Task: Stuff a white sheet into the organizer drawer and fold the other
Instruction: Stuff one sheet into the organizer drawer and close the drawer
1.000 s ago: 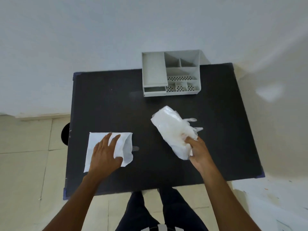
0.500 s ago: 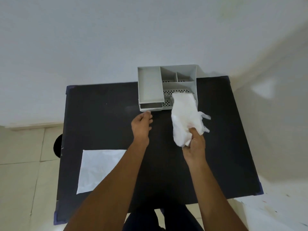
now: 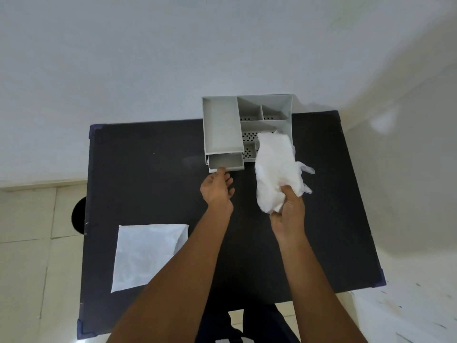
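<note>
While the drawer (image 3: 226, 162) of the grey organizer (image 3: 247, 129) stands partly drawn out at the unit's lower left, the left hand (image 3: 217, 190) reaches forward with its fingertips (image 3: 220, 171) touching the drawer's front edge; the other fingers are loosely curled, and whether they pinch the edge cannot be told. The right hand (image 3: 288, 214) is raised just right of it, fingers clamped on the lower end of a crumpled white sheet (image 3: 278, 172), whose upper end hangs in front of the organizer's perforated right compartments.

Against the frame half a second ago, the drawer now projects from the body, where it then sat almost flush; the left hand has moved from just short of it into contact. The crumpled sheet is held in much the same place.

Count: two white sheets, one organizer, one drawer. The second sheet (image 3: 146, 256) lies flat on the black table (image 3: 148, 174) near its front left corner, partly covered by the left forearm, well apart from the organizer.
</note>
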